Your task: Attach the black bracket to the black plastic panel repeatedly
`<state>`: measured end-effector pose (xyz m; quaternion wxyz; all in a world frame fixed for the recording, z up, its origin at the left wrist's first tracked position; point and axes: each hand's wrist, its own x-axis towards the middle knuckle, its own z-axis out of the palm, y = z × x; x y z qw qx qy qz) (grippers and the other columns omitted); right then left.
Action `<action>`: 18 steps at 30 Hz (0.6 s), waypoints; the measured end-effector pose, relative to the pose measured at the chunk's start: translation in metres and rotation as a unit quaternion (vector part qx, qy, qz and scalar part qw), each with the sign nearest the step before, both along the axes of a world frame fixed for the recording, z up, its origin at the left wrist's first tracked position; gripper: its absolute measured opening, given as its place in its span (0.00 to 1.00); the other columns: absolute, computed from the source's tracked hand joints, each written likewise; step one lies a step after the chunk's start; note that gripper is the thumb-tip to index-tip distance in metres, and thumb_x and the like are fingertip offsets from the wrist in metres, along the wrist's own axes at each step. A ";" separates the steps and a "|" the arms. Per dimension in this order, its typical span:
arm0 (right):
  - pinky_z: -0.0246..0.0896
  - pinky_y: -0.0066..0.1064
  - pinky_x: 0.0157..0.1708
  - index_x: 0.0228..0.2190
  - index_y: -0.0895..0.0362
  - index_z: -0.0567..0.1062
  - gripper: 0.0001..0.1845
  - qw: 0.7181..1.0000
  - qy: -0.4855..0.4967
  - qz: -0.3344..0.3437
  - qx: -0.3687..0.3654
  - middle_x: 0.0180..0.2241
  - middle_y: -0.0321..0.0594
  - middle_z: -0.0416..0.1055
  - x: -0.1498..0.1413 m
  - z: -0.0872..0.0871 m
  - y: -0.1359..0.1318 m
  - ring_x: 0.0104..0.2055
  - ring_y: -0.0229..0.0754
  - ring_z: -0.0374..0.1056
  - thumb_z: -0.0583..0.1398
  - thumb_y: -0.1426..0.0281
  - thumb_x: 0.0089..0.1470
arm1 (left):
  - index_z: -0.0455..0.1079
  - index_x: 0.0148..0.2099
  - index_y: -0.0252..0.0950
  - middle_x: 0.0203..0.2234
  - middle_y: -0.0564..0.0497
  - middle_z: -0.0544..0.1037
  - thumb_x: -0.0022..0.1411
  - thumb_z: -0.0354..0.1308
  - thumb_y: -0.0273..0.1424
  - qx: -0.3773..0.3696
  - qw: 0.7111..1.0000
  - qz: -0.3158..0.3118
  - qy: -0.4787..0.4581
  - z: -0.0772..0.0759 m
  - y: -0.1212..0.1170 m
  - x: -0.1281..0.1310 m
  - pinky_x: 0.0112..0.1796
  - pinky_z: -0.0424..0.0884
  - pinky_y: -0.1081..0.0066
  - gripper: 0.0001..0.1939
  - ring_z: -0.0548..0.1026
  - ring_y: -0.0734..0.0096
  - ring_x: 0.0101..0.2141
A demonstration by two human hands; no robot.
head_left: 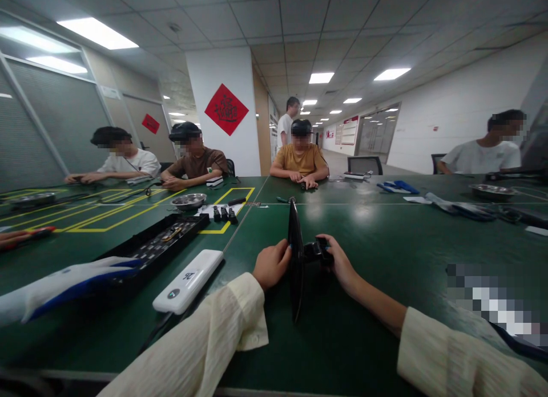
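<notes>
A thin black panel (295, 266) stands upright, almost edge-on to me, above the green table. My left hand (272, 264) is closed on its left side, thumb and fingers against the panel. On the panel's right side sits a black bracket-like part (315, 251). Around the outer end of that part, my right hand (341, 264) is closed. Whether the part is fixed to the panel I cannot tell. The panel's left face is mostly hidden by the steep angle.
Left of my arm lie a white power bank (188, 283) with a cable and a long black tray (158, 237). A white-and-blue glove (77, 286) reaches over the tray's near end. Black clips (225, 214) and a metal bowl (189, 201) lie beyond. Several people sit around the table.
</notes>
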<state>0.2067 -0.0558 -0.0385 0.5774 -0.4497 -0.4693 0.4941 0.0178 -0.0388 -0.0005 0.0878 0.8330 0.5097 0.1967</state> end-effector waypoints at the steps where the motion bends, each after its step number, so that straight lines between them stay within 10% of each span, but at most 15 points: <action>1: 0.54 0.26 0.18 0.43 0.52 0.63 0.23 1.000 -0.003 -0.002 -0.001 0.28 0.35 0.64 0.000 0.000 0.000 0.24 0.37 0.60 0.49 0.66 0.42 | 0.66 0.43 0.38 0.35 0.48 0.77 0.64 0.39 0.34 -0.003 1.000 0.000 -0.002 0.000 0.000 0.000 0.37 0.64 0.72 0.15 0.74 0.65 0.39; 18: 0.54 0.26 0.19 0.44 0.52 0.63 0.22 1.000 -0.019 -0.004 0.007 0.30 0.36 0.65 0.001 -0.001 0.001 0.24 0.38 0.61 0.48 0.65 0.43 | 0.68 0.44 0.38 0.37 0.47 0.77 0.63 0.40 0.34 -0.006 1.000 -0.009 0.016 0.002 -0.002 0.000 0.37 0.64 0.71 0.16 0.74 0.63 0.39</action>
